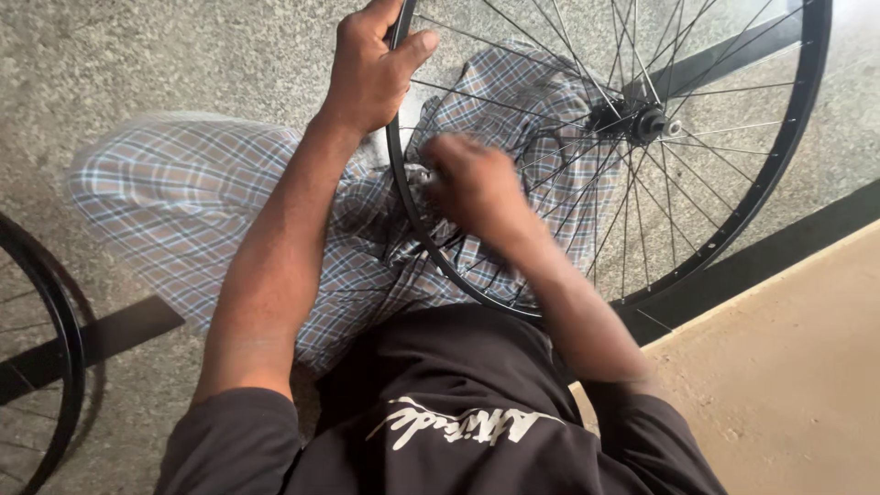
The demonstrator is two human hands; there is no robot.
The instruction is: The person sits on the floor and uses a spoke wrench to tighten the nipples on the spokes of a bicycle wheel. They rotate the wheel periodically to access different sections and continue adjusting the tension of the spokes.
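Note:
A black bicycle wheel rim (768,183) with thin spokes and a dark hub (647,121) rests against my lap, over my checked trousers. My left hand (371,69) grips the rim at its upper left, thumb over the edge. My right hand (472,179) is blurred, its fingers curled among the spokes close to the lower left of the rim. Whether it holds a small tool or a spoke I cannot tell.
A second black wheel (50,302) lies at the left edge on the speckled grey floor (137,55). A dark stripe (119,335) crosses the floor. A tan surface (797,367) fills the lower right.

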